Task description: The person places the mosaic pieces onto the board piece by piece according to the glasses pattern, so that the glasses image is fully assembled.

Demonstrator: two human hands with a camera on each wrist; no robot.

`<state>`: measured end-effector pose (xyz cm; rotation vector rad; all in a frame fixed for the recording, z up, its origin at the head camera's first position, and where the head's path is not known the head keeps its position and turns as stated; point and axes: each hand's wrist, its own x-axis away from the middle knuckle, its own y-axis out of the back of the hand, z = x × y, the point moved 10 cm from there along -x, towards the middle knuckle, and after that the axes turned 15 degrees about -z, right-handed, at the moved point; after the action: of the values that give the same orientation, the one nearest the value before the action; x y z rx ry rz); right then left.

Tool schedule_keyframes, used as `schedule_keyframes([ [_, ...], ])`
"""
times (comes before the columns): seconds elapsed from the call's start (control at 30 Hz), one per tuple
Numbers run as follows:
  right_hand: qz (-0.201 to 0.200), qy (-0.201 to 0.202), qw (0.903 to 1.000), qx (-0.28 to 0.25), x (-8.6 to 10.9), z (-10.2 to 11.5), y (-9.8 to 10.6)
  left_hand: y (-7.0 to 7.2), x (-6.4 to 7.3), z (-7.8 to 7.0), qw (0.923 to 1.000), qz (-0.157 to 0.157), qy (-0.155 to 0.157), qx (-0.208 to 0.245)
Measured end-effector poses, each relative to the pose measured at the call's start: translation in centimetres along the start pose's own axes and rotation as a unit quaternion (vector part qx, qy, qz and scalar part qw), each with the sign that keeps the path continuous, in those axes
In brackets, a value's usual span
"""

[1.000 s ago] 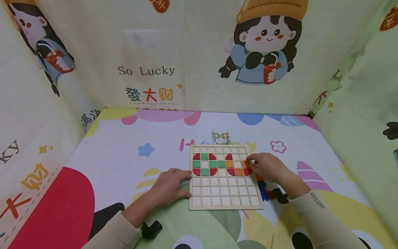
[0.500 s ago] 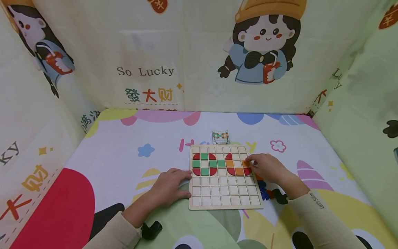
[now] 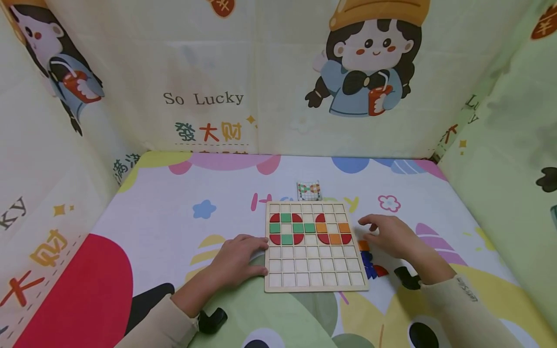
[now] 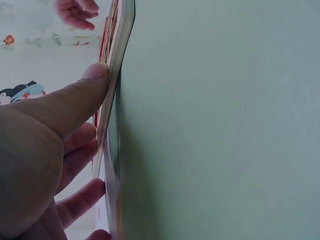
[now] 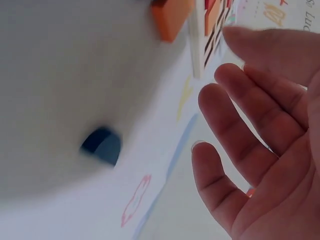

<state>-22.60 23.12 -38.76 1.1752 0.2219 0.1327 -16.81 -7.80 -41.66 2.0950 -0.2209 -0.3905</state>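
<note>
A wooden grid board (image 3: 315, 279) lies flat on the table. In its upper rows sit green squares (image 3: 309, 227), orange squares (image 3: 335, 239) and red quarter-round pieces (image 3: 320, 218). My left hand (image 3: 238, 258) rests against the board's left edge; the left wrist view shows the thumb (image 4: 80, 95) touching the rim. Just off the board's right side hovers my right hand (image 3: 391, 237), fingers loosely bent and holding nothing. Below it lie a loose orange square (image 3: 363, 246), blue pieces (image 3: 369, 267) and a red quarter-round piece (image 3: 381, 271).
A small pattern card (image 3: 309, 191) lies behind the board. The tablecloth (image 3: 243, 188) is brightly printed, and patterned cloth walls (image 3: 283, 130) stand at the back and both sides. A blurred dark blue shape (image 5: 102, 145) shows in the right wrist view; cannot tell what it is.
My right hand has let go of the orange square at the board's right edge and moved right, off the board. That square now sits in its cell. The left hand stays put.
</note>
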Motion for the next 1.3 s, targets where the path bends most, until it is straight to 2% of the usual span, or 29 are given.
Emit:
schedule_keyframes([
  [0.27,0.052,-0.016,0.9985,-0.006,2.4,-1.4,-0.1,0.1,0.0,0.1,1.0,-0.004,-0.001,-0.006],
  [0.53,0.1,-0.054,0.9935,0.007,4.4,-2.5,-0.9,0.1,0.0,0.1,1.0,-0.004,-0.002,-0.008],
  [0.7,0.09,-0.036,0.9953,0.002,5.0,-2.2,-1.0,0.1,0.0,0.1,1.0,-0.004,-0.001,-0.004],
  [0.93,0.064,-0.002,0.998,0.007,4.9,-1.6,-0.8,0.0,0.0,0.0,1.0,-0.004,-0.006,-0.006],
  [1.3,0.042,-0.007,0.9991,0.008,4.0,-1.6,-0.8,-0.2,-0.1,0.2,1.0,-0.002,0.001,-0.004],
])
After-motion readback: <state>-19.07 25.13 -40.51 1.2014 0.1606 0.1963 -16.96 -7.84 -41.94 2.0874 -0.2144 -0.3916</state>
